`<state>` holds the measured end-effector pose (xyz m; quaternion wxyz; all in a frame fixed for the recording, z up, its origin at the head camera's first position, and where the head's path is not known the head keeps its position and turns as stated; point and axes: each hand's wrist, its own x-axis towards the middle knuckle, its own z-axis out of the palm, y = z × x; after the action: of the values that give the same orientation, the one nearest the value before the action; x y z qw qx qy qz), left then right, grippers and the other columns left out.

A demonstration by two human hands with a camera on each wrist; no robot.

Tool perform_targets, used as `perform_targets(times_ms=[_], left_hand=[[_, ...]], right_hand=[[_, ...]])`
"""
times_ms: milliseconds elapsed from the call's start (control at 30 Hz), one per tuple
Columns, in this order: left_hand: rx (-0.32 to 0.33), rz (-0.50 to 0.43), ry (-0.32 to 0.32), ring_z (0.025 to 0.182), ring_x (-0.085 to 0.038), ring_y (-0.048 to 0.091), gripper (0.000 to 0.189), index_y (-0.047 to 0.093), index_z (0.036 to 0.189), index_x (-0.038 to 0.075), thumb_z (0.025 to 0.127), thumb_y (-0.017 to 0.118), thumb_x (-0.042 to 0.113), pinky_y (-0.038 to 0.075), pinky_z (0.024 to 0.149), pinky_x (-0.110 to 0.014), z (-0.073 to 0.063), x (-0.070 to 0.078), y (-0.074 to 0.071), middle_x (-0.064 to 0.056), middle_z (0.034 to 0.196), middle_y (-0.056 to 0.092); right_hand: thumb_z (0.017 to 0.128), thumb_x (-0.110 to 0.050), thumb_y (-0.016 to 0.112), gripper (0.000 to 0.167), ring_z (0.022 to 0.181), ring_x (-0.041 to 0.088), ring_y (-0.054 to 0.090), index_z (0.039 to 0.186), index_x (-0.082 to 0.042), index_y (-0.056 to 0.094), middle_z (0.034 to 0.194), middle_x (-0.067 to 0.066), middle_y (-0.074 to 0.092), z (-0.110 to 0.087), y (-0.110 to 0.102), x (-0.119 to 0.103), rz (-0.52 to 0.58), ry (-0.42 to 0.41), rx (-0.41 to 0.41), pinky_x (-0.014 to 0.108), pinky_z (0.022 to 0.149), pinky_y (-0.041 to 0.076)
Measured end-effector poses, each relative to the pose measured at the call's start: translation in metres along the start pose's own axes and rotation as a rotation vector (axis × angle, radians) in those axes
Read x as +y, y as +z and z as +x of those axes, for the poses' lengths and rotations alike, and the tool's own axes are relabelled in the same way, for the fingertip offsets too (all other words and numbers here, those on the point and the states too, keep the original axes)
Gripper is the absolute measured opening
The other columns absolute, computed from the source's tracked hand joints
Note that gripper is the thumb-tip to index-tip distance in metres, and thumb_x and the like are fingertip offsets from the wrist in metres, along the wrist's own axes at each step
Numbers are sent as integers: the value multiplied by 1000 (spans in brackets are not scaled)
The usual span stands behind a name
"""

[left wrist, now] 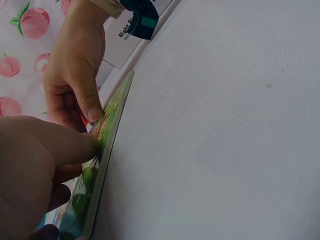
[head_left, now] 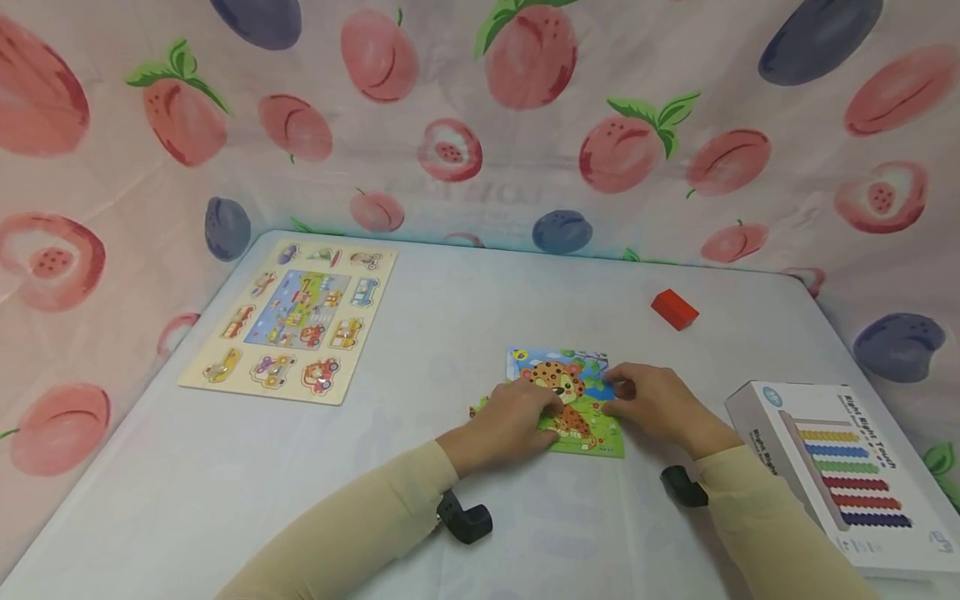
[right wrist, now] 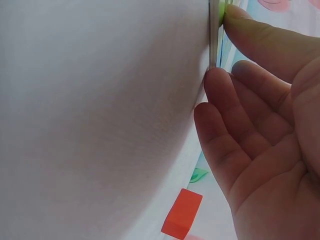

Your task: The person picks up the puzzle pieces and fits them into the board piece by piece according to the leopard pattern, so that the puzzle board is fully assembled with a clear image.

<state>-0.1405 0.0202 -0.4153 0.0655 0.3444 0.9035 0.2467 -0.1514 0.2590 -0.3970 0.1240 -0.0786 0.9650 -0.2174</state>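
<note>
A jigsaw puzzle (head_left: 581,421) of a cartoon leopard on grass lies on the white table. My left hand (head_left: 506,421) reaches over its left side, thumb and fingertips touching the picture; the left wrist view shows the thumb on the picture (left wrist: 89,175) by a seam. Whether it pinches a piece is hidden. A small green puzzle piece (head_left: 478,408) sticks out left of that hand. My right hand (head_left: 656,404) rests at the right edge with relaxed fingers; in the right wrist view its thumb (right wrist: 239,14) touches the green surface and the fingertips meet the edge.
A wooden vehicle puzzle board (head_left: 352,358) lies at the back left. A red block (head_left: 675,309) sits at the back right, and a white toy box (head_left: 847,475) stands at the right, near my right forearm. Fruit-patterned cloth (head_left: 495,200) hangs behind the table.
</note>
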Motion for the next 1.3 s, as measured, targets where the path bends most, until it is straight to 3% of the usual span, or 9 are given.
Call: perform_targets(times_ms=[533,833,1300], left_hand=[[-6,48,-85,106,-14,56,30,72,116,18,88,76,27,39,87,-36,-5,2,-7,9,110,69],[-6,49,-97,101,-16,55,32,73,117,16,87,77,27,40,88,-37,-14,-7,-16,6,112,70],[8,39,-126,103,-18,55,38,71,120,13,86,79,25,39,92,-40,-31,-27,-26,4,115,71]], right_hand=[[88,-22,78,48,104,31,62,128,-2,63,113,14,68,-1,1,-1,9,11,-10,50,91,52],[89,-24,77,49,107,30,60,130,-4,62,118,13,66,-3,-3,6,32,-15,-29,52,95,49],[85,-24,80,63,122,37,54,141,-5,56,134,18,59,-9,-5,8,52,-5,-104,56,101,44]])
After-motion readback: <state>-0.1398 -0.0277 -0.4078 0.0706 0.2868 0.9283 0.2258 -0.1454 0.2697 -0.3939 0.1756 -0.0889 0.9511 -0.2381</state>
